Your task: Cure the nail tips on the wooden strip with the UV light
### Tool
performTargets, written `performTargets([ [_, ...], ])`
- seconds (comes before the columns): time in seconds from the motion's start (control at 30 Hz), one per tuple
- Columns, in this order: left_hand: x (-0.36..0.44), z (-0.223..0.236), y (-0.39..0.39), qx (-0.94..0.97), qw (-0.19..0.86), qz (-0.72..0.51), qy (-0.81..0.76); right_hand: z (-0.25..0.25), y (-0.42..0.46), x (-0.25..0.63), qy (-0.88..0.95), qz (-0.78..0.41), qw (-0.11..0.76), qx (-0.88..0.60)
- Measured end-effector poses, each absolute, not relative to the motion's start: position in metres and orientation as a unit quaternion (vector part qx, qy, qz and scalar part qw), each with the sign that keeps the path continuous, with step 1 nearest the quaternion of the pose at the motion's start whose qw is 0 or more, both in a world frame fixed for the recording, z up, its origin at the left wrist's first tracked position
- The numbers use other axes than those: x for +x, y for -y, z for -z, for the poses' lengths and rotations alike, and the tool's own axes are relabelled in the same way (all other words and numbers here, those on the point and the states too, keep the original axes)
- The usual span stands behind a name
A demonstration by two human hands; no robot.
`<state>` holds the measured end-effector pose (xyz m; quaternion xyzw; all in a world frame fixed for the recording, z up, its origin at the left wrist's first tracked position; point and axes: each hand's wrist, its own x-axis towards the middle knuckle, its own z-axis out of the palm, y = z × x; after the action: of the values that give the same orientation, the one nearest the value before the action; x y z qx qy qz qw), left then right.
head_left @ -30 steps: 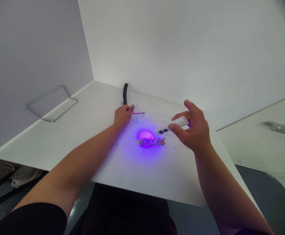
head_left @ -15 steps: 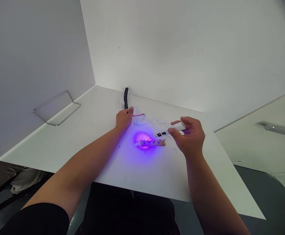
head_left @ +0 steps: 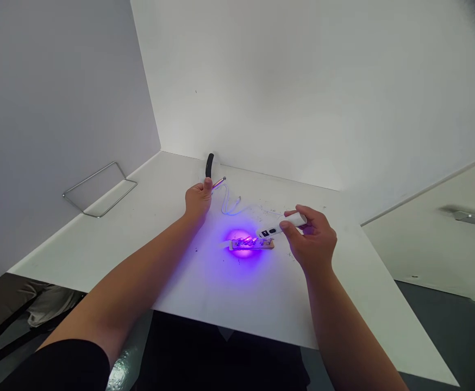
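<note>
1. Our right grip (head_left: 313, 241) is clamped on a white pen light (head_left: 288, 224), fingers and thumb around the barrel, its dark-buttoned end angled down toward a wooden strip (head_left: 250, 245) set with metal screws. The strip lies near the middle of the tabletop, just left of the pen light, and glows violet.
2. A light hold well back on the barrel, with the hand low and close to the strip, looks best for keeping the glow steady on the screws.
3. Our left grip (head_left: 199, 198) is closed, thumb up. A thin metal rod (head_left: 219, 182) pokes out beside the thumb, though we cannot tell if it is clamped. A pale thin wire (head_left: 230, 205) curves just right of it.
4. The white tabletop (head_left: 262, 309) carries dark specks (head_left: 270, 209) and a curved black piece (head_left: 209, 165) at its far edge. A bent wire frame (head_left: 99, 190) sits against the left wall (head_left: 58, 98).
</note>
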<state>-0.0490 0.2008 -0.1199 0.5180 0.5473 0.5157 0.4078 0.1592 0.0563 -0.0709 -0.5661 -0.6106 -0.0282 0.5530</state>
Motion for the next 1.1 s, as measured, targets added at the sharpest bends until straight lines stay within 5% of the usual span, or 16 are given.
performTargets([
  [1.1, -0.049, 0.133, -0.163, 0.592, 0.421, -0.451, -0.518, 0.086, -0.064, 0.160, 0.589, 0.006, 0.584, -0.559],
])
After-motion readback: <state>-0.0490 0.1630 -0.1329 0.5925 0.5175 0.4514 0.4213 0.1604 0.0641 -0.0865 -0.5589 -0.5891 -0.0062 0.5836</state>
